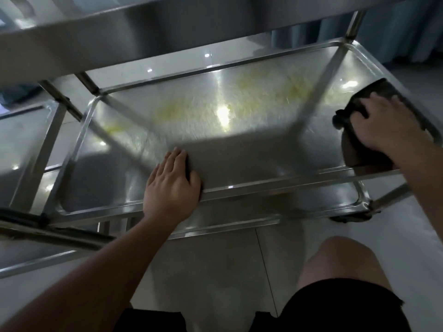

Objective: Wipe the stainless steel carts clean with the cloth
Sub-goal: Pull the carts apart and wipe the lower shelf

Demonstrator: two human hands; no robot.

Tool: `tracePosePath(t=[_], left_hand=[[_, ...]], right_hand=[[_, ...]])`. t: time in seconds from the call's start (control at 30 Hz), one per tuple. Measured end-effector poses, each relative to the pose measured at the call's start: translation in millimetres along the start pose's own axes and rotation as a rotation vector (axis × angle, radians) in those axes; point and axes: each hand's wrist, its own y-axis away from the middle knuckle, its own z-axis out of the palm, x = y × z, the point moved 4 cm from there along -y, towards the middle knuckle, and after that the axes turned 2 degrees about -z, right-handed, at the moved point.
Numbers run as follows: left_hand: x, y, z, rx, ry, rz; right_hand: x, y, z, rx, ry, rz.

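The lower shelf of a stainless steel cart fills the middle of the head view, with yellowish smears across its far half. My left hand lies flat on the shelf's near rim, fingers straight. At the shelf's right end my right hand presses down on a dark cloth, fingers spread over it. The cloth lies against the right rim and part of it is hidden under my hand.
The cart's upper shelf overhangs at the top. Upright posts stand at the corners. A second steel cart stands to the left. A castor shows at the near right corner. My bare knee is over the tiled floor.
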Motion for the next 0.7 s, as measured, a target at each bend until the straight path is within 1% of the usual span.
tracePosePath(t=[0.07,0.1,0.2,0.3,0.33,0.4,0.47,0.57,0.7], left_hand=[[0,0,0,0.004,-0.003,-0.003],[0,0,0,0.002,-0.006,-0.001],[2,1,-1,-0.010,-0.012,-0.002],[5,3,-3,-0.021,-0.010,0.003],[6,4,-4,-0.016,-0.013,0.017],[7,4,-6,-0.009,-0.010,0.054],[6,4,-7,-0.015,-0.003,0.048],[3,2,-3,-0.021,-0.014,0.003],[0,0,0,-0.024,-0.014,-0.004]], right_hand=[[-26,4,9,-0.012,-0.012,0.031],[-50,10,16,-0.029,-0.007,-0.011],[-151,45,49,-0.065,0.018,-0.317],[-257,94,77,-0.125,-0.044,-0.623],[-284,105,82,-0.162,-0.076,-0.693],[-313,113,86,-0.232,-0.125,-0.745],[-313,109,85,-0.234,-0.128,-0.749],[-273,91,76,-0.142,-0.079,-0.721],[-175,28,42,-0.045,-0.049,-0.495]])
